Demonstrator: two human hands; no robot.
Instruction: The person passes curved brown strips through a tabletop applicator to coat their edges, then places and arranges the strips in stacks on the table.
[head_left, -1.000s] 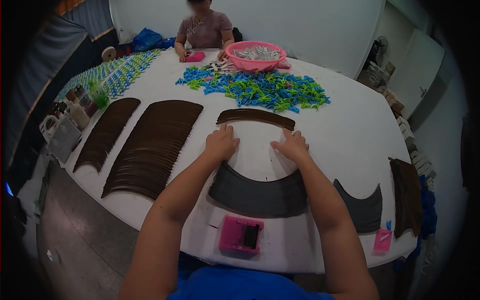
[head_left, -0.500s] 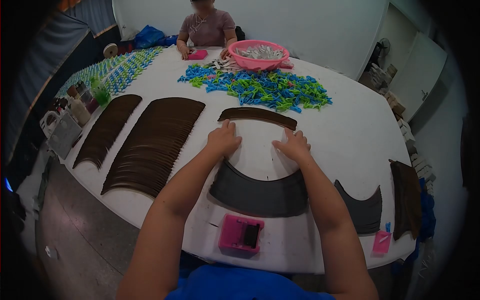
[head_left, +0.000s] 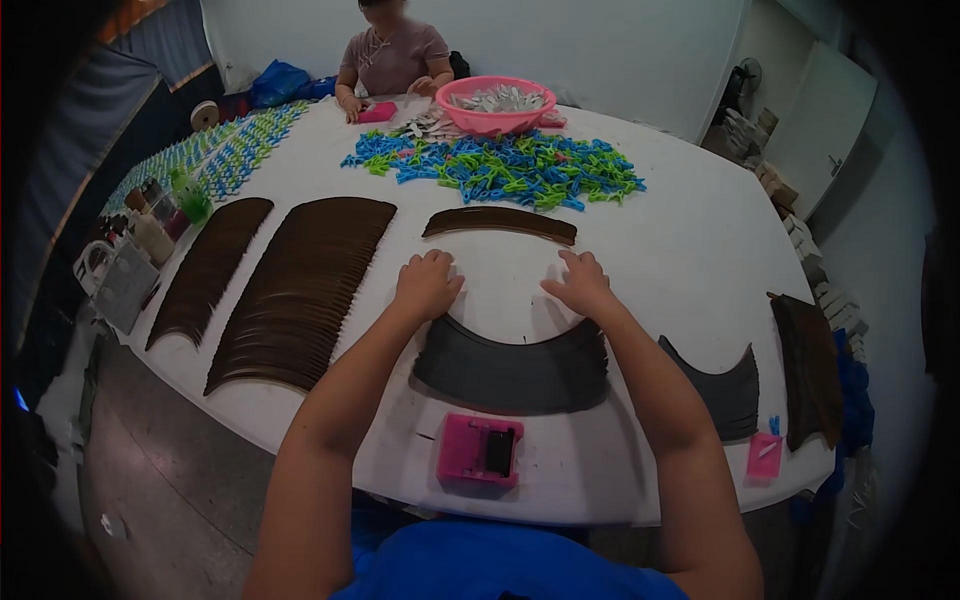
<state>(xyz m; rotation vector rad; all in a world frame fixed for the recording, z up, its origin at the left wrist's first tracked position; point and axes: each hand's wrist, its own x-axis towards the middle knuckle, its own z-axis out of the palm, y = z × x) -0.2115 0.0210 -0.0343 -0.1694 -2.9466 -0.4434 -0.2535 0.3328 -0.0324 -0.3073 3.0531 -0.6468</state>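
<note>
My left hand (head_left: 428, 283) hovers or rests above the white table, its thumb apart from loosely bent fingers and nothing seen in it. Opposite it, my right hand (head_left: 580, 285) is likewise empty, thumb and fingers spread. Just beyond both hands lies a narrow, curved, dark brown stack of thin strips (head_left: 500, 224), apart from the fingertips. Nearer my body, below the hands, is a wider curved stack of dark grey pieces (head_left: 510, 370). A pink box with a black block in it (head_left: 480, 450) stands close to the table's front edge.
Two brown fanned rows (head_left: 305, 290) (head_left: 212, 270) lie on the left. Blue and green clips (head_left: 540, 165) are heaped beyond, near a pink basin (head_left: 495, 118). A co-worker (head_left: 395, 60) sits across. On the right are a smaller grey stack (head_left: 722, 395) and a brown bundle (head_left: 805, 370).
Both hands have drawn back from the narrow brown stack, which their fingertips met before. The whole view has shifted slightly. The co-worker's hand near the basin has lifted.
</note>
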